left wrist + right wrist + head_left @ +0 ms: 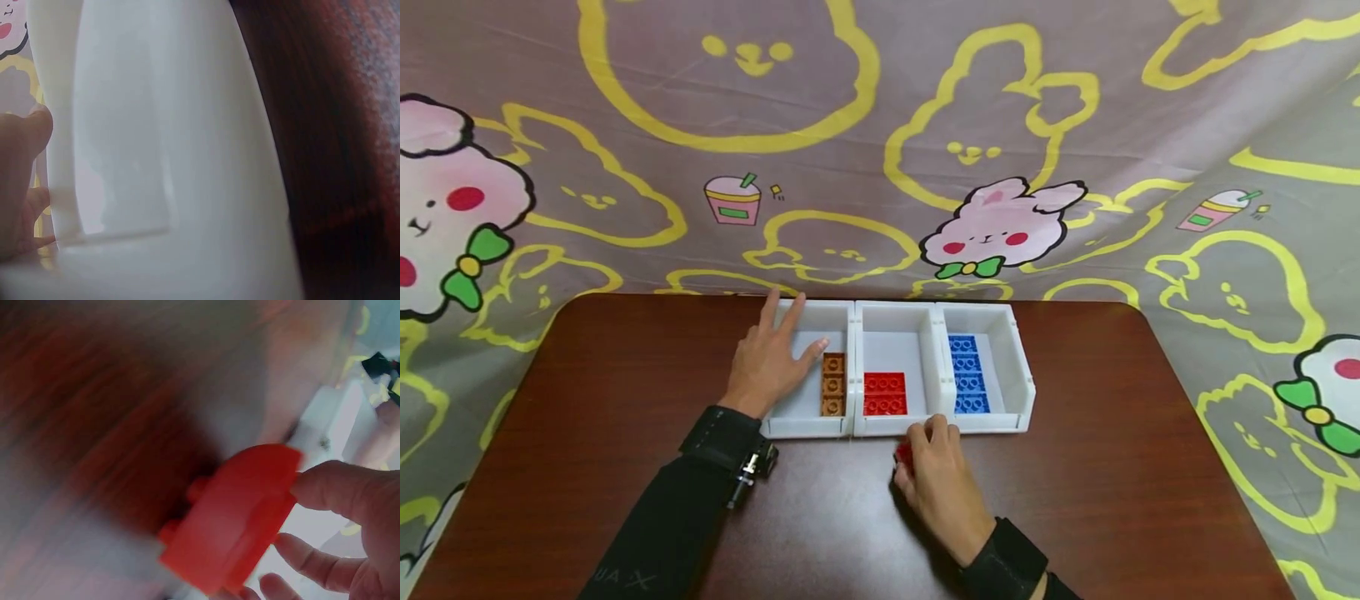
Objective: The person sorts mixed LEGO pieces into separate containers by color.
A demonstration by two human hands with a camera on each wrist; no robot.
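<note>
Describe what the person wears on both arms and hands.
Both hands are bare: the left hand and the right hand wear no gloves. Each arm is in a long black sleeve ending in a snug black cuff. A small dark device is strapped at the left wrist, and faint pale lettering shows on the left sleeve.

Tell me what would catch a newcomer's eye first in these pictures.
Three white trays stand side by side on the dark wooden table, holding brown bricks, red bricks and blue bricks from left to right. The right hand pinches a red brick just before the trays, while the left hand rests on the left tray.
</note>
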